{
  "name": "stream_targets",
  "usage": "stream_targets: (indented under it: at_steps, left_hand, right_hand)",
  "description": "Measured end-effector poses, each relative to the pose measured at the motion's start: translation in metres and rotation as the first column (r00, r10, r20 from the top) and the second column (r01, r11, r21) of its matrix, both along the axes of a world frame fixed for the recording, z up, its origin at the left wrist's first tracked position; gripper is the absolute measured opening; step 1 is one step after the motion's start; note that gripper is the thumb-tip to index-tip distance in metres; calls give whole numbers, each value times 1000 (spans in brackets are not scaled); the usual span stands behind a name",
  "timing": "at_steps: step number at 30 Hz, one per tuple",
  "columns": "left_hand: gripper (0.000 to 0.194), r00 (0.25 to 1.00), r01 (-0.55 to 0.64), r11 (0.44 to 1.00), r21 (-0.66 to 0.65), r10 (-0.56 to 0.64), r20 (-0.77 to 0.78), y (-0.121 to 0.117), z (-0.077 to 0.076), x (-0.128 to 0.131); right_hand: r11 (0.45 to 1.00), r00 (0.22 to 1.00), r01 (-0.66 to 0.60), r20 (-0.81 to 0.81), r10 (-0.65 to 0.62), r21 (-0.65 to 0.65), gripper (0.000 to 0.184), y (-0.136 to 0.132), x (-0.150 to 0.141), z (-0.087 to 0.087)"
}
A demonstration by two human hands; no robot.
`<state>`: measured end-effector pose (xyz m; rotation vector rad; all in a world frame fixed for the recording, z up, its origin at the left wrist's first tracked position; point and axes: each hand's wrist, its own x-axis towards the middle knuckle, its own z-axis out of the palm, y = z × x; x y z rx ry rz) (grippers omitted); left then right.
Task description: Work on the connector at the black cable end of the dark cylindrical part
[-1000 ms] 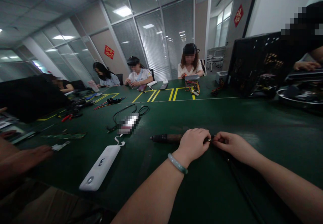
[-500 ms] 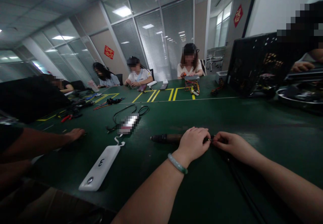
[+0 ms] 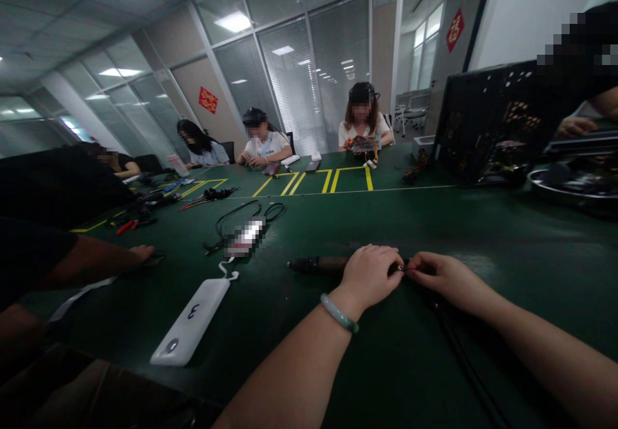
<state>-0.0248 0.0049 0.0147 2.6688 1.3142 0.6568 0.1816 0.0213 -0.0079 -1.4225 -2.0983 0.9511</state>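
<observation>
A dark, cylindrical electric screwdriver (image 3: 328, 265) lies on the green table (image 3: 531, 255), its tapered nose pointing left. My left hand (image 3: 371, 274), with a bangle at the wrist, is closed around its rear part and covers much of the body. Close beside it, my right hand (image 3: 432, 274) pinches the small end of a cord at the screwdriver's tail. A bit of metal glints between the two hands; whether the plug is seated I cannot tell. The black cord (image 3: 458, 348) runs from there towards the table's lower right.
Left of my hands lie a white power bank (image 3: 190, 323) marked 3 and a phone (image 3: 246, 237) with black cable. A co-worker's hand (image 3: 142, 253) rests at the left. A black computer case (image 3: 483, 126) and a round tray (image 3: 570, 190) stand right. Other people sit across the table.
My hands and the screwdriver have barely moved. At the left, the co-worker's arm has shifted and a white strip shows beneath it. The person opposite has tilted up a grey box with wires.
</observation>
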Motion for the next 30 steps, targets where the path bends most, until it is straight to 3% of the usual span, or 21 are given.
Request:
stream_targets:
  at_steps: [12, 18, 25, 30]
  left_hand:
    - [19, 999, -13, 1000, 2, 13, 42, 1, 1, 1]
    - [9, 1000, 6, 1000, 18, -6, -6, 2, -1, 1]
    - [9, 999, -11, 1000, 12, 11, 39, 3, -3, 1]
    - [11, 1000, 0, 1000, 22, -1, 22, 3, -4, 1]
  right_hand:
    - [1000, 1000, -9, 19, 9, 3, 20, 1, 0, -2]
    - [1000, 1000, -6, 4, 6, 24, 19, -2, -1, 3]
    - [999, 1000, -4, -26, 6, 48, 17, -4, -3, 5]
    - [994, 999, -26, 41, 22, 102, 18, -7, -5, 7]
